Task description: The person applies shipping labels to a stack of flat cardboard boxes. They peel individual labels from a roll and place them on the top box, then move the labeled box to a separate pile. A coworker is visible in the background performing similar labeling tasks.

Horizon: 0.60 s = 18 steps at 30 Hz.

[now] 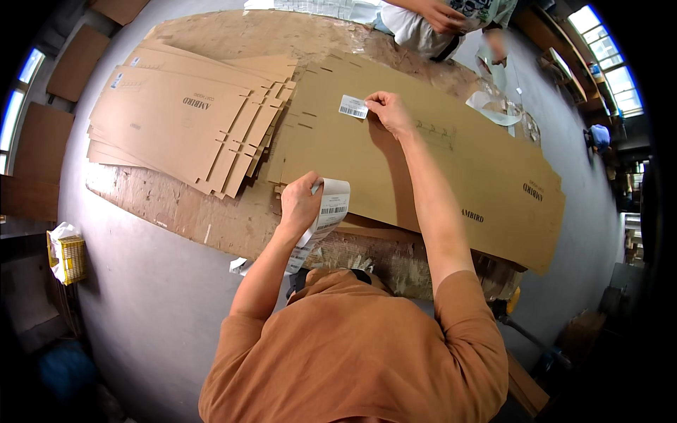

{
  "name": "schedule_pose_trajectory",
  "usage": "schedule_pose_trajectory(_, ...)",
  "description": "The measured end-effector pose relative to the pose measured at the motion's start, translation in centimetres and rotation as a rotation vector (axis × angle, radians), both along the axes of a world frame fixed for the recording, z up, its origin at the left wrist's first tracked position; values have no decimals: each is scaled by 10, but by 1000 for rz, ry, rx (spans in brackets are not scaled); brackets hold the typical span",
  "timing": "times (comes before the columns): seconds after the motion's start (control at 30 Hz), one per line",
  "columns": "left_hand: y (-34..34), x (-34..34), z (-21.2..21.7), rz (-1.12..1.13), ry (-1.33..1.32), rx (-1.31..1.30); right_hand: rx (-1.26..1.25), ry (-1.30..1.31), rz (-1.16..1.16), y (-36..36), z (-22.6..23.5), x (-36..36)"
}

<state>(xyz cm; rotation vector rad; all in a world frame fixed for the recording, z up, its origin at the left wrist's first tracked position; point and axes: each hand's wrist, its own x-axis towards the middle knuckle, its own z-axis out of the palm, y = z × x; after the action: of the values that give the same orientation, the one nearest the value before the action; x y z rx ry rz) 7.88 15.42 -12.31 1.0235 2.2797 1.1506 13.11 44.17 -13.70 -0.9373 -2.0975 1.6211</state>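
My right hand [390, 111] pinches the right edge of a small white barcode label [352, 107] lying on a large flat cardboard sheet [451, 169] spread across the worktable. My left hand [299, 203] grips a white strip of barcode labels [328, 211] that curls down over the near table edge. My forearms come up from an orange shirt at the bottom.
A stack of flattened cardboard boxes [183, 120] lies on the left of the worn wooden table [211, 218]. Another person [444, 17] stands at the far side. A yellow crate [67, 257] sits on the grey floor at left. Shelves and windows line the right.
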Motion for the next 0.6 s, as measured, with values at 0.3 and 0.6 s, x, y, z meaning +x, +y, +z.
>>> schedule_pose_trajectory(0.3, 0, 0, -4, 1, 17, 24, 388, -142, -39, -12, -1, -5)
schedule_pose_trajectory(0.6, 2, 5, 4, -12, 39, 28, 708, -515, -410, -12, 8, 33)
